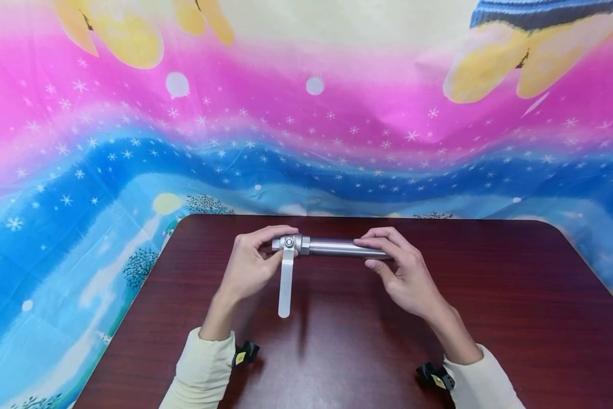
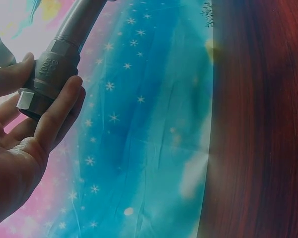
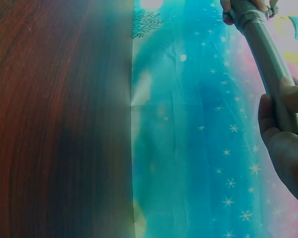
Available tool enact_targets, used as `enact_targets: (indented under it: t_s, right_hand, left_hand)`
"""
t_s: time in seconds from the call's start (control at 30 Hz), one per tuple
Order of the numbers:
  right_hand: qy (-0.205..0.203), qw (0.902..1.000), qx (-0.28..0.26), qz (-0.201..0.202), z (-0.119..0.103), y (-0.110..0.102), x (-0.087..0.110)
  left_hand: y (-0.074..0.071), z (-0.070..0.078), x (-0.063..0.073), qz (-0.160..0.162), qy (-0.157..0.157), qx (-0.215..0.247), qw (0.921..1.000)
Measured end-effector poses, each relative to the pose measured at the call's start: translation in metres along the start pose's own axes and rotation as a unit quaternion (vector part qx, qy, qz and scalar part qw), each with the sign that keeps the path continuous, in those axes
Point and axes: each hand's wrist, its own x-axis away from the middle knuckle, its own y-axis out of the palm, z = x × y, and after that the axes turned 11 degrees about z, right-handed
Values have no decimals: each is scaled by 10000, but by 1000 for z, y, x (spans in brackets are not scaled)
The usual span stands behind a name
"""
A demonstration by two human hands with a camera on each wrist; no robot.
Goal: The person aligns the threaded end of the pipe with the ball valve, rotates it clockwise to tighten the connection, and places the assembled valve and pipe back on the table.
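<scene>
A metal ball valve (image 1: pixel 289 243) joined to a straight steel pipe (image 1: pixel 332 246) is held level above the table in the head view. My left hand (image 1: pixel 250 264) grips the valve body, thumb on the near side and fingers behind it. From the valve a flat silver lever handle (image 1: pixel 285 287) points toward me. In the left wrist view, raised markings show on the valve body (image 2: pixel 49 74), and its hex end (image 2: pixel 32 101) sits between thumb and fingers. My right hand (image 1: pixel 408 278) holds the pipe's far right end, with fingers over the top and thumb on the near side.
Below the hands spreads a dark red-brown wooden table (image 1: pixel 337 352) with rounded back corners. A printed cloth (image 1: pixel 306 130) in pink and blue with snowflakes hangs behind and beside it. Black wrist mounts (image 1: pixel 246 353) sit at both sleeve cuffs.
</scene>
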Motion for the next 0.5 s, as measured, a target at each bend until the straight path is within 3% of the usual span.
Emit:
enact_targets:
  t_s: [0.5]
  right_hand:
    - [195,9993,183,-251,-1,-3,0]
  left_hand:
    - [0,-1,0,-4,-20,-13,10000]
